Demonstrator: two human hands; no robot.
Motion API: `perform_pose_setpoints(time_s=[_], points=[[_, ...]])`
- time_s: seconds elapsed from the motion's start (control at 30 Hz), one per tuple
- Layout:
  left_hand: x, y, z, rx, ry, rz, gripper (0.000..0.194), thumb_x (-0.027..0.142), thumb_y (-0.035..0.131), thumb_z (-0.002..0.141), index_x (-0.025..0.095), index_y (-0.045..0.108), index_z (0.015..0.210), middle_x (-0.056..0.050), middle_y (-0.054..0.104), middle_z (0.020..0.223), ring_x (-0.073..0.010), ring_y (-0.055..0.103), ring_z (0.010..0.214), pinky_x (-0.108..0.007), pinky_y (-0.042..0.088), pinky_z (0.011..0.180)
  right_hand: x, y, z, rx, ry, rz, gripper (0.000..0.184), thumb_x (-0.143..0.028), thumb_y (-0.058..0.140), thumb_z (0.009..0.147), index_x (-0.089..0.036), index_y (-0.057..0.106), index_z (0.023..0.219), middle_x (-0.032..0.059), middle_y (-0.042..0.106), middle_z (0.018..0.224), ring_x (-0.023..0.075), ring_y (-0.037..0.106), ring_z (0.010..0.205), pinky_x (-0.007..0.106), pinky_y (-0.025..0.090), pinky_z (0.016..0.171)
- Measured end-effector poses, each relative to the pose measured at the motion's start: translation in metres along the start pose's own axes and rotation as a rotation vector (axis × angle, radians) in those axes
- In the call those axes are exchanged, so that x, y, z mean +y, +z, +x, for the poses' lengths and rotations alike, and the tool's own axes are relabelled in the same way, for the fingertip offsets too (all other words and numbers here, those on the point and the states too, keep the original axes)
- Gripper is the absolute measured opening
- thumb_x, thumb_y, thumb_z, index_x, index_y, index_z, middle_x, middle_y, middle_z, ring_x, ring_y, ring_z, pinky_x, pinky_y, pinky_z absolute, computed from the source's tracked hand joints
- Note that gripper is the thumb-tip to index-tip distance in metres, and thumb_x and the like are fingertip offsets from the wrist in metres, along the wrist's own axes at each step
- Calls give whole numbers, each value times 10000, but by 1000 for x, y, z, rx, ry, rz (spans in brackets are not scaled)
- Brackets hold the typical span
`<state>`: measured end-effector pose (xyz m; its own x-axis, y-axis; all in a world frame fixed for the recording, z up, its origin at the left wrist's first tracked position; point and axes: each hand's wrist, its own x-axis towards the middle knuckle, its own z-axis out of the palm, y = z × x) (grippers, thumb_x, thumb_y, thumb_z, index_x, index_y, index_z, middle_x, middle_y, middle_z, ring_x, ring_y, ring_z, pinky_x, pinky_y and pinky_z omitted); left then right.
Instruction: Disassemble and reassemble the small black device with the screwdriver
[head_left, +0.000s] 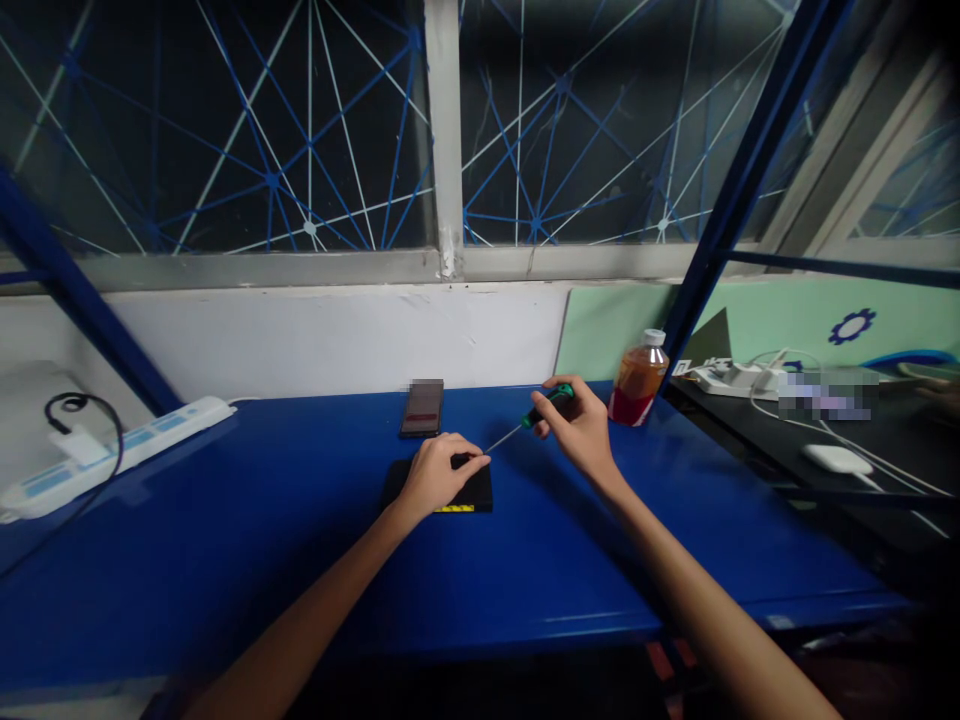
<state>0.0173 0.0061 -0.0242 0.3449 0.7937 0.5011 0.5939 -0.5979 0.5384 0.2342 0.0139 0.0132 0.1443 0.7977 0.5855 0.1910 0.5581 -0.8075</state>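
A flat black box (472,493) with a yellow strip on its front edge lies on the blue table (225,540). My left hand (437,476) rests on top of it, fingers curled, the index finger meeting the tip of a thin screwdriver shaft. My right hand (577,425) is closed round the green and black handle of that screwdriver (541,408), which slants down and left toward the box. A dark phone (422,407) lies flat just behind the box.
A bottle of orange-red liquid (637,381) stands at the table's back right, close to my right hand. A white power strip (112,455) with a black cable sits at the left. A black side table on the right carries white cables and a mouse (836,459).
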Motion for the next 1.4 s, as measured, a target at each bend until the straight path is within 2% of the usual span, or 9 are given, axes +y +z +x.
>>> perform_pose_setpoints(time_s=[0.3,0.6,0.97,1.4], points=[[1,1,0,19,-33,-10,94,246,659,835,208,743,815,-20,720,809,-176,660,754,-279,509,723,-1,2,-2,14,-5,-14,274,-409,667,820,-199,562,962,-42,591,519,142,607,417,251,503,443],[0,4,-2,58,2,34,93,240,660,820,201,716,758,-25,711,783,-181,652,726,-287,512,698,-1,3,-3,11,-4,-28,290,-439,657,825,-206,560,967,-45,588,508,146,606,416,256,508,449],[-1,4,-2,45,-23,59,91,234,657,814,198,704,745,-22,698,782,-170,645,716,-271,504,701,-3,1,-3,18,-21,-75,265,-421,648,833,-206,566,963,-44,592,519,143,611,422,252,508,467],[4,2,-2,33,23,149,78,207,652,816,209,706,760,-30,710,832,-185,651,772,-277,500,695,-4,1,-4,-19,-22,-117,251,-411,619,843,-207,568,981,-46,586,493,153,620,432,254,504,474]])
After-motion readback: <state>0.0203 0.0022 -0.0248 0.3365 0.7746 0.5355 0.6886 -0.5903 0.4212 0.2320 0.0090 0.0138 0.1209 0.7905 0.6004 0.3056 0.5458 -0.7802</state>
